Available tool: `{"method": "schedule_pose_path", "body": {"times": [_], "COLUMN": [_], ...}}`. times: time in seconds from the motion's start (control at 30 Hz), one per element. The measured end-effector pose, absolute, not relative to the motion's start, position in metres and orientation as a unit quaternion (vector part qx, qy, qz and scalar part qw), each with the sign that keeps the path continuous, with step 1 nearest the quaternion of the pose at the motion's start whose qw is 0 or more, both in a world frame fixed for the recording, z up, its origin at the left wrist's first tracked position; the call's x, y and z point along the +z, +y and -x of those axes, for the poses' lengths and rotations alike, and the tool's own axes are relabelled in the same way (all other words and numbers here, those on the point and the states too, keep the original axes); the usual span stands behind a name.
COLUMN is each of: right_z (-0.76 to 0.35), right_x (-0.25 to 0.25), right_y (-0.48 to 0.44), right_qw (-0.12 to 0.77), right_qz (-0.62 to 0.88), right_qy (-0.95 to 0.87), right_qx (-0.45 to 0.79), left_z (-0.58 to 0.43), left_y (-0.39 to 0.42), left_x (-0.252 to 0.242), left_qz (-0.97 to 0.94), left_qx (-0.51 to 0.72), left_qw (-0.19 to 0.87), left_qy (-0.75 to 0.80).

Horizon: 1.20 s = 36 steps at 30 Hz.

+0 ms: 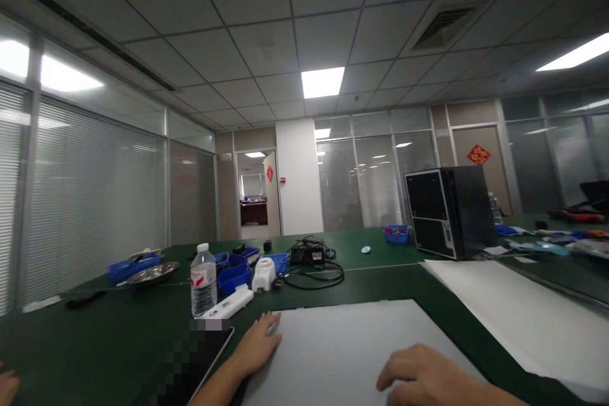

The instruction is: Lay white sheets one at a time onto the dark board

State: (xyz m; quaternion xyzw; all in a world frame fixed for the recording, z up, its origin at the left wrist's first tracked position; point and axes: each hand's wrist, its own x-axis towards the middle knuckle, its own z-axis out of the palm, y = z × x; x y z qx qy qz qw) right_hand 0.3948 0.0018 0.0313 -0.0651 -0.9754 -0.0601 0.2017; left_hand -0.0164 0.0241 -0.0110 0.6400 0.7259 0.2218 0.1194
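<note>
A flat white board or sheet (333, 349) with a thin dark edge lies on the green table in front of me. My left hand (259, 342) rests along its left edge, fingers stretched forward towards the far left corner. Over the right part of the white surface is my right hand (423, 374), its fingers loosely bent and apart, with nothing visible in them. Whether its fingertips touch the surface I cannot tell. A dark tablet-like device (190, 361), partly blurred out, lies beside my left forearm.
Beyond my left hand stand a water bottle (203, 282), a long white box (227, 303), blue bins (234, 279) and a black adapter with cables (309, 255). Large white paper (518, 311) and a black computer case (450, 212) are right. Another person's hand (8, 386) shows far left.
</note>
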Motion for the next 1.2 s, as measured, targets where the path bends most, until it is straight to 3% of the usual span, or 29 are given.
{"method": "schedule_pose_path", "body": {"times": [0.17,0.43,0.8,1.0,1.2], "right_z": [-0.39,-0.383,-0.385,-0.414,-0.476], "right_x": [0.043,0.024,0.034,0.02,-0.004], "right_y": [-0.005,-0.003,0.0,0.045,0.123], "right_qw": [0.156,0.147,0.104,0.203,0.302], "right_qz": [0.082,0.204,0.278,0.268,0.424], "right_qy": [-0.976,-0.968,-0.953,-0.941,-0.85], "right_qx": [-0.125,0.018,0.058,0.032,-0.077], "left_z": [0.016,0.02,0.014,0.013,0.008], "left_y": [0.026,0.031,0.023,0.025,0.021], "left_x": [-0.014,-0.012,-0.009,-0.012,-0.009], "left_qz": [-0.639,-0.613,-0.621,-0.607,-0.596], "left_qx": [0.226,0.277,0.296,0.285,0.273], "left_qw": [0.118,0.094,0.076,0.046,-0.01], "left_qy": [0.726,0.734,0.722,0.74,0.755]}}
